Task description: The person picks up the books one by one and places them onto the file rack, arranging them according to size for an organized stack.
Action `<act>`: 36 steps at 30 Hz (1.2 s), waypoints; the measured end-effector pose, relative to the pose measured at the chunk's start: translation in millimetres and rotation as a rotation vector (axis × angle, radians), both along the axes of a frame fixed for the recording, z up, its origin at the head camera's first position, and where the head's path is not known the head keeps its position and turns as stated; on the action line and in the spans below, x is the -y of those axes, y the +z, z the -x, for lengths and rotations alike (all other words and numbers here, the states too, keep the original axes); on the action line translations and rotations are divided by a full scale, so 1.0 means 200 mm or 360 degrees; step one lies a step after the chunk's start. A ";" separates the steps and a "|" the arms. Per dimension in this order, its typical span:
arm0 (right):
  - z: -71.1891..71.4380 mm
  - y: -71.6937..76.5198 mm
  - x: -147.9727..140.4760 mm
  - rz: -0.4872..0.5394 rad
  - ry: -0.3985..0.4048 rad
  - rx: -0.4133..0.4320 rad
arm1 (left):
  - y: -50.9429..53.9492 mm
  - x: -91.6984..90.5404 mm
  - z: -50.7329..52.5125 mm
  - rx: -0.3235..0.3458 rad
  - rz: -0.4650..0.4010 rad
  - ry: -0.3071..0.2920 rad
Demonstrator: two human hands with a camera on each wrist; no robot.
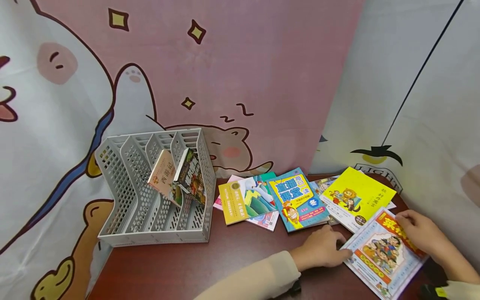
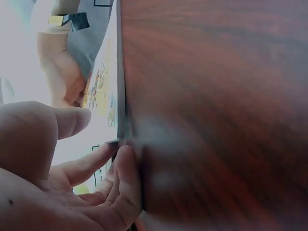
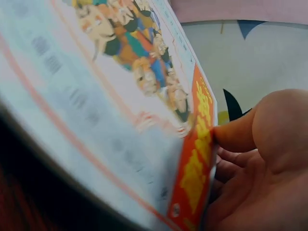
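Note:
A picture book [image 1: 384,254] with a pale blue cover and a red title band lies slanted at the right of the table in the head view. My right hand [image 1: 421,231] grips its upper right edge; in the right wrist view the thumb [image 3: 236,134] lies on the red band and the other fingers go behind the book. At the book's left edge is my left hand [image 1: 324,248]. The left wrist view shows its thumb [image 2: 74,122] over the cover and its curled fingers at the edge, their tips partly hidden.
A grey file rack [image 1: 153,238] on the left holds a beige book [image 1: 163,173] and a dark-covered book [image 1: 193,177] in its slots. Along the back lie a yellow-and-green book [image 1: 243,198], a blue book [image 1: 298,200] and a yellow book [image 1: 356,193], overlapping others. A printed curtain [image 1: 262,83] hangs behind.

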State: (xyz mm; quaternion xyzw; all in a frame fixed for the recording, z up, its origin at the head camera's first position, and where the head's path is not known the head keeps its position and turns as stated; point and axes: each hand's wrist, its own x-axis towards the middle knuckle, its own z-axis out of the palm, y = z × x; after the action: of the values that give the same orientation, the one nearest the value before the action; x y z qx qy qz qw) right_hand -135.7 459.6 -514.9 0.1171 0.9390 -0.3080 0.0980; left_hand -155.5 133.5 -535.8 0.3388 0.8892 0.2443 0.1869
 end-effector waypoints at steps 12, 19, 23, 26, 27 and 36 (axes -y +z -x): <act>0.00 0.09 0.09 0.0522 -0.0252 -0.0182 | 0.09 0.08 0.08 0.0943 -0.1081 0.0461; 0.00 0.15 0.23 0.1226 -0.0342 -0.0234 | 0.19 0.17 0.13 0.0948 -0.1382 0.0639; 0.03 0.20 0.38 0.1423 -0.0325 -0.0215 | 0.23 0.26 0.15 0.0875 -0.1449 0.0721; 0.05 0.25 0.50 0.1423 -0.0287 -0.0216 | 0.27 0.35 0.18 0.0850 -0.1530 0.0807; 0.06 0.27 0.54 0.1414 -0.0277 -0.0215 | 0.28 0.38 0.19 0.0836 -0.1553 0.0836; 0.10 0.39 0.86 0.1372 -0.0025 -0.0096 | 0.39 0.68 0.24 0.0758 -0.1718 0.0984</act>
State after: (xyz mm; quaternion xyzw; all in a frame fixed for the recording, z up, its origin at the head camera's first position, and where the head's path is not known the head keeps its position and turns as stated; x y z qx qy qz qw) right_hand -155.7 286.9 -437.3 0.0636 0.7260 -0.6761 0.1082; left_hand -204.1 -2.2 -457.6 0.0511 0.6328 0.7657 0.1037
